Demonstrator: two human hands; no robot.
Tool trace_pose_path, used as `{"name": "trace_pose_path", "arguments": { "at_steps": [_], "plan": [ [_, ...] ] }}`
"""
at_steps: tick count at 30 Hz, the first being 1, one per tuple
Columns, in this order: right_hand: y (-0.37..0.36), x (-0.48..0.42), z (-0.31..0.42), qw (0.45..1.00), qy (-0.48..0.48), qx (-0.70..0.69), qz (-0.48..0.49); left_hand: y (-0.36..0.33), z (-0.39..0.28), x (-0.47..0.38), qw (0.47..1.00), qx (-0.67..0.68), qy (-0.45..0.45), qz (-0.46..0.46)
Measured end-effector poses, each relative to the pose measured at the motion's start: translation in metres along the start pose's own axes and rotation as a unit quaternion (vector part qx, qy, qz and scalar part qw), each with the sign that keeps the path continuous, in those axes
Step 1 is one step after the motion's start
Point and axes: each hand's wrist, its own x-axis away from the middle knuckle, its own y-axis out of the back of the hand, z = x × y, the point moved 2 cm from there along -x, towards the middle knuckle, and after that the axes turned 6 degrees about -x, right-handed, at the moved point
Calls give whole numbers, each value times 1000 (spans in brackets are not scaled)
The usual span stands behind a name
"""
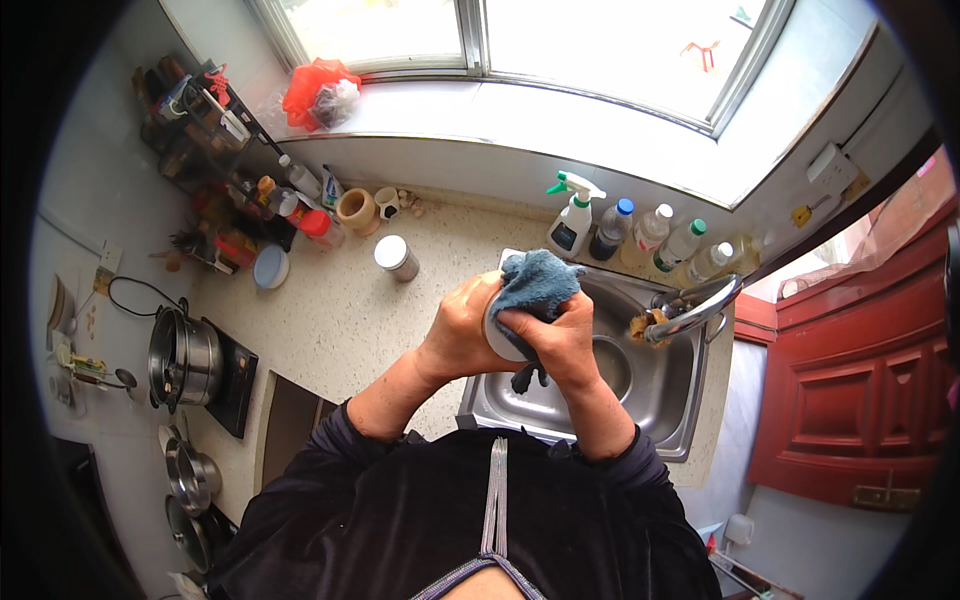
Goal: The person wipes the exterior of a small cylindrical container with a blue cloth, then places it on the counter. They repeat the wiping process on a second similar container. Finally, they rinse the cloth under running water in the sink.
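Just left of the steel sink (pixel 679 390), my left hand (pixel 463 330) is wrapped around a container with a white round lid (pixel 504 335); most of its body is hidden. My right hand (pixel 559 337) grips a blue-grey cloth (pixel 538 281) and presses it against the lid, thumb on top. Part of the cloth hangs below the hands over the sink's left edge. A jar with a white lid (pixel 396 256) stands upright on the speckled counter, to the left of my hands.
A faucet (pixel 697 307) arches over the sink's right side. Behind the sink stand a spray bottle (pixel 571 225) and several plastic bottles (pixel 649 234). At left are a wooden mortar (pixel 358 211), a bowl with a pale blue lid (pixel 271 267), a spice rack (pixel 217 142) and a steel pot (pixel 187 356) on a cooktop.
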Motion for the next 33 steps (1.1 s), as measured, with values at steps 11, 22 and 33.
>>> {"name": "trace_pose_path", "arguments": {
  "at_steps": [11, 22, 33],
  "plan": [
    [-3, 8, -23, 933, -98, -294, -183, 1, 5, 7, 996, 71, 46, -21],
    [-12, 9, -2, 986, 6, -139, -95, 4, 2, 1, 998, 7, -21, -61],
    [-6, 14, -3, 937, -100, -316, -112, 7, 1, 5, 994, 21, 56, -87]
  ]
}}
